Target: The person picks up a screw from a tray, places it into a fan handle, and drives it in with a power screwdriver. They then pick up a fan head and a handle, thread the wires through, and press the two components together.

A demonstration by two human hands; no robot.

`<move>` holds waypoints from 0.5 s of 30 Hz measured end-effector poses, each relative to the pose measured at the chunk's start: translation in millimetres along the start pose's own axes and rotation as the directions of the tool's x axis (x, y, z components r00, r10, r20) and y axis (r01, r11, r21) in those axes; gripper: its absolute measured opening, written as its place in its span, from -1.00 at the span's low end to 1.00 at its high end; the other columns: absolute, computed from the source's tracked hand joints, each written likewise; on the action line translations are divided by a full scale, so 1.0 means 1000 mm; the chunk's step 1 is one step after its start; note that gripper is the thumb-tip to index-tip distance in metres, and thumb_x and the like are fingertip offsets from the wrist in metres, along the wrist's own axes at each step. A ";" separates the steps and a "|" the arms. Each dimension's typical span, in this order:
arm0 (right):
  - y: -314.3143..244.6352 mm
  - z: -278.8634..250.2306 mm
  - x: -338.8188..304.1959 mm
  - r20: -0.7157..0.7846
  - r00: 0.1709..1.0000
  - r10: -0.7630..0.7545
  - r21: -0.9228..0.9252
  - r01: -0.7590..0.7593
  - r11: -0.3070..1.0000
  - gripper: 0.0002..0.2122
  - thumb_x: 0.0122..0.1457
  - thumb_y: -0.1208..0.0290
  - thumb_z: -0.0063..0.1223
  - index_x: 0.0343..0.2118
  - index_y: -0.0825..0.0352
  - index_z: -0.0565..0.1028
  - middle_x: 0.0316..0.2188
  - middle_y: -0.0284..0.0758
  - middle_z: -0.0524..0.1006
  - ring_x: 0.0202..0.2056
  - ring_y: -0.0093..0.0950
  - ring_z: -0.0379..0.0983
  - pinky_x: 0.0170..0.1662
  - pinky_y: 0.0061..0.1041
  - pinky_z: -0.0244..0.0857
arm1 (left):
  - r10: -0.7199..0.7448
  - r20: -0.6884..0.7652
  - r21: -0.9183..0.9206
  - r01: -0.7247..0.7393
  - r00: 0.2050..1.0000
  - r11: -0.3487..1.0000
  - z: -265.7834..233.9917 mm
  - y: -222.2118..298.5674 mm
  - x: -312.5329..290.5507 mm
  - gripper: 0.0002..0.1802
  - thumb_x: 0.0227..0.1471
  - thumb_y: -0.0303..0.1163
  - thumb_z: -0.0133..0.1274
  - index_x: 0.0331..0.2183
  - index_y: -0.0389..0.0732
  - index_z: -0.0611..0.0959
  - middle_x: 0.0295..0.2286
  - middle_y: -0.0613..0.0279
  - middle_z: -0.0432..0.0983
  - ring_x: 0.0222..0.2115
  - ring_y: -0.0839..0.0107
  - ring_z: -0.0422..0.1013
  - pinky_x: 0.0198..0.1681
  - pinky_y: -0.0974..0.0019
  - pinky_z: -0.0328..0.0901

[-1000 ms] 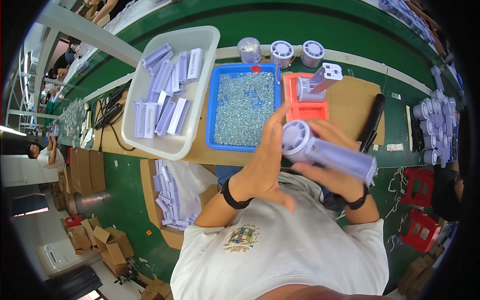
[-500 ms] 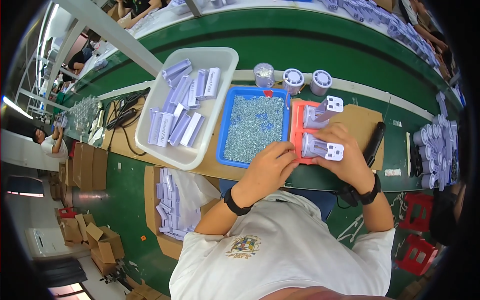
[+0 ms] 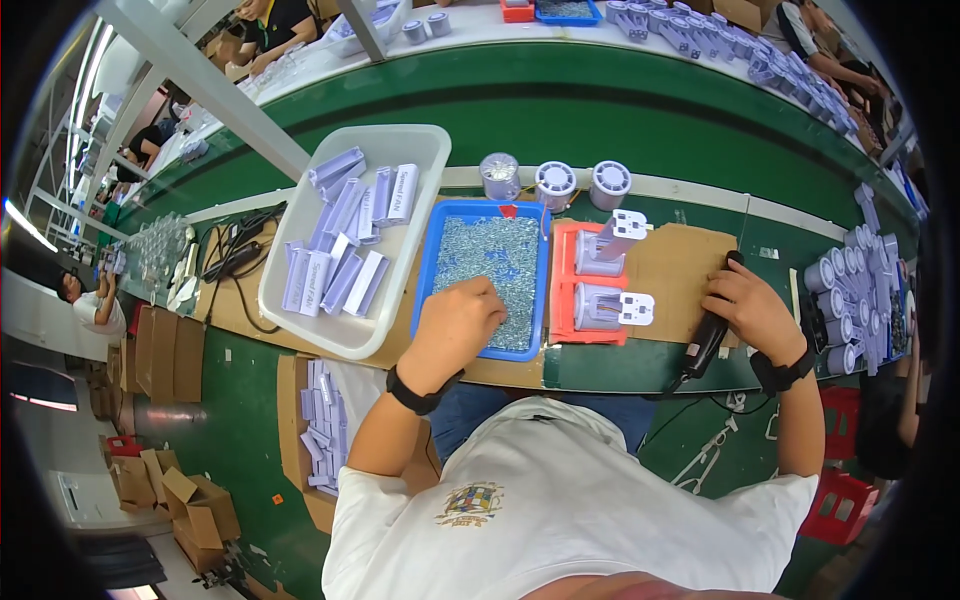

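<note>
You are reaching your left hand (image 3: pixel 458 322) into the blue tray (image 3: pixel 432 262), which is filled with small metal screws (image 3: pixel 495 262). The fingers are curled down onto the screws near the tray's front edge; whether a screw is pinched between them cannot be told. Your right hand (image 3: pixel 752 312) is closing around the black electric screwdriver (image 3: pixel 708 338), which is lying on the cardboard mat (image 3: pixel 680 275) at the right. Between both hands, the red fixture (image 3: pixel 562 285) is holding two lavender fan assemblies (image 3: pixel 610 308), one behind the other. A white bin (image 3: pixel 420 150) of lavender housings (image 3: pixel 345 245) is standing just beside the blue tray, on its left.
</note>
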State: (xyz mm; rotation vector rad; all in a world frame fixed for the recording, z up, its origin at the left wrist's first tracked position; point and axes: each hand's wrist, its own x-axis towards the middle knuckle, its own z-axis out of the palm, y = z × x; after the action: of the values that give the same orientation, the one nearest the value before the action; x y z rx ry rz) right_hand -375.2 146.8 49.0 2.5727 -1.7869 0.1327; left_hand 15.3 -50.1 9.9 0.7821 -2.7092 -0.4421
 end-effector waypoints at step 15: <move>-0.083 -0.073 -0.031 -0.865 0.175 0.470 0.464 0.637 0.616 -0.40 0.16 0.32 0.19 0.23 0.22 0.19 -0.36 -0.28 0.30 -0.36 -0.35 0.29 -0.30 -0.26 0.17 | -0.324 0.085 -0.975 0.145 0.942 0.167 0.016 0.022 0.020 -0.83 0.08 -0.65 0.20 -0.22 -0.43 0.72 -0.29 0.09 0.66 -0.28 0.41 0.61 -0.16 0.40 0.52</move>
State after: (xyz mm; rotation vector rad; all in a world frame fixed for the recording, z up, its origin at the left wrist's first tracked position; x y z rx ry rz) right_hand -312.9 209.1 122.8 1.6537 -0.8908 2.4843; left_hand -16.3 -40.4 7.4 0.7145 -1.4867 -1.8592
